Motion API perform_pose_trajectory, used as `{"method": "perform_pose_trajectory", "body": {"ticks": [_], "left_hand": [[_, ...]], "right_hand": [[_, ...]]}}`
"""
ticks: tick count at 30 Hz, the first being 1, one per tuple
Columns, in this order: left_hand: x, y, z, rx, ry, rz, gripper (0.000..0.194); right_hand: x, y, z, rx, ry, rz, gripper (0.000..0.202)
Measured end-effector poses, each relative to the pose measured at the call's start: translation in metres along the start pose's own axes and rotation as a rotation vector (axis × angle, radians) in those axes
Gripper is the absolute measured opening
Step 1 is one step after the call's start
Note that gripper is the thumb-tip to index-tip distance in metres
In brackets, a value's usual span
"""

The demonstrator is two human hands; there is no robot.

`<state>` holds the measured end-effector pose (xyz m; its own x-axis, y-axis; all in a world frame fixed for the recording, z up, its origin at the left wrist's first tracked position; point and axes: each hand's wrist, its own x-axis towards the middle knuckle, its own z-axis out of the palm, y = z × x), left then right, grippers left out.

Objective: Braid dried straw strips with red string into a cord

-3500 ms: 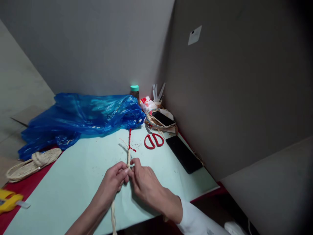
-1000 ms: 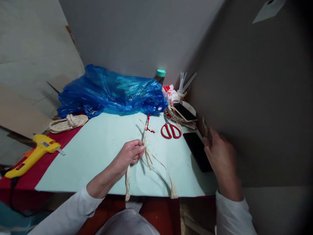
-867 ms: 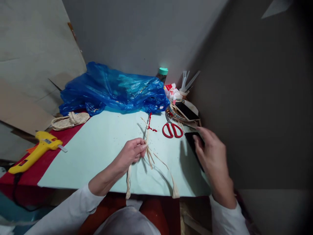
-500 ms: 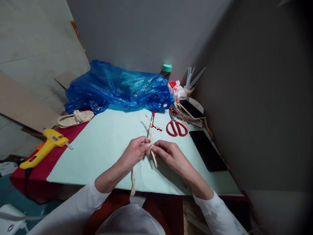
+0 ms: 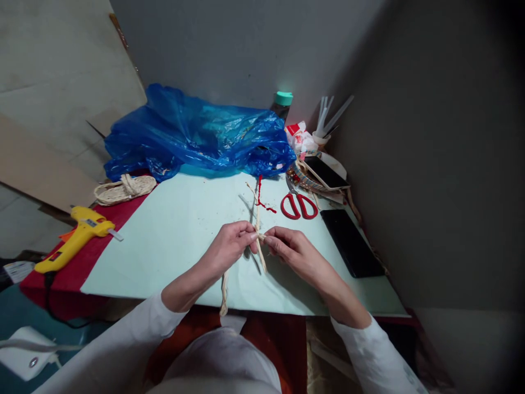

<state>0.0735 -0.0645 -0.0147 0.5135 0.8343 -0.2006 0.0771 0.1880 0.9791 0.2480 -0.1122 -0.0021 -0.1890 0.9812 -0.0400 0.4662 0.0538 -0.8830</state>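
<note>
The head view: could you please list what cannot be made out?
Head view:
- Fibre strands: pinched parts hidden by left hand and right hand.
- Blue plastic bag: any contents hidden by crumpled film.
- Glue gun: label print too small.
- White box: cut off by left edge.

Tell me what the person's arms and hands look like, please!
The white left sleeve and right sleeve end on the forearms; the right one has a faint greyish mark. The left hand and right hand show no gloves, rings or watch.
</note>
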Motion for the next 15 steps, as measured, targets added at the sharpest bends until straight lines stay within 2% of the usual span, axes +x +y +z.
{"method": "perform_pose_trajectory", "body": {"ticks": [3, 5, 11, 15], "left_hand": [[0.001, 0.002, 0.003, 0.026, 0.024, -0.011, 0.016], [0.001, 0.002, 0.004, 0.018, 0.036, -0.016, 0.018], [0.0, -0.006, 0.003, -0.068, 0.049, -0.072, 0.018], [-0.003, -0.008, 0.001, -0.18, 0.023, -0.056, 0.022]], "right_hand": [[-0.006, -0.014, -0.001, -0.232, 0.067, -0.021, 0.03], [-0.009, -0.021, 0.006, -0.359, 0.11, -0.016, 0.031], [-0.018, -0.026, 0.056, -0.872, 0.374, -0.06, 0.02], [-0.02, -0.027, 0.078, -1.061, 0.422, -0.049, 0.026]]}}
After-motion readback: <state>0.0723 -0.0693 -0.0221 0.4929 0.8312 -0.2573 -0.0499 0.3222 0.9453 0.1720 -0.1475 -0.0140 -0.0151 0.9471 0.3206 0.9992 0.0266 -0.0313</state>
